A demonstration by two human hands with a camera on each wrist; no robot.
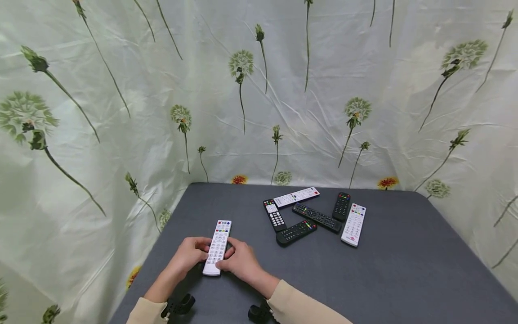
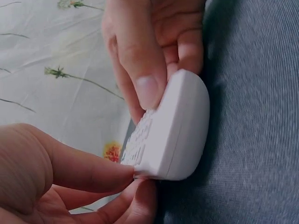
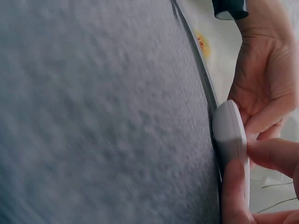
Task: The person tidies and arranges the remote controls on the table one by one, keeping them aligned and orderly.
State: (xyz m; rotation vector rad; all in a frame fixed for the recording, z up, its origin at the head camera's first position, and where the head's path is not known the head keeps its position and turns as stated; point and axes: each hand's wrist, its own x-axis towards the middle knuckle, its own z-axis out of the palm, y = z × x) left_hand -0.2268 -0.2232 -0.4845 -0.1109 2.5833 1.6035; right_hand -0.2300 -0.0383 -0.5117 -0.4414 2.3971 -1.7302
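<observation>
A white remote control (image 1: 218, 245) is held between both hands at the left front of the table, its buttons facing up. My left hand (image 1: 187, 257) grips its left long side; in the left wrist view the left thumb (image 2: 88, 170) lies along the edge with fingers beneath. From the other side my right hand (image 1: 244, 262) pinches it, thumb on the face near the lower end. In the right wrist view the right fingers (image 3: 235, 191) press the remote's side (image 3: 229, 130), close over the grey table.
Farther right on the table (image 1: 388, 270) lie a white remote with a red logo (image 1: 354, 225), another white remote (image 1: 296, 197) and several black remotes, among them one (image 1: 296, 232) nearest the hands. A flower-print cloth (image 1: 259, 90) hangs behind and beside the table.
</observation>
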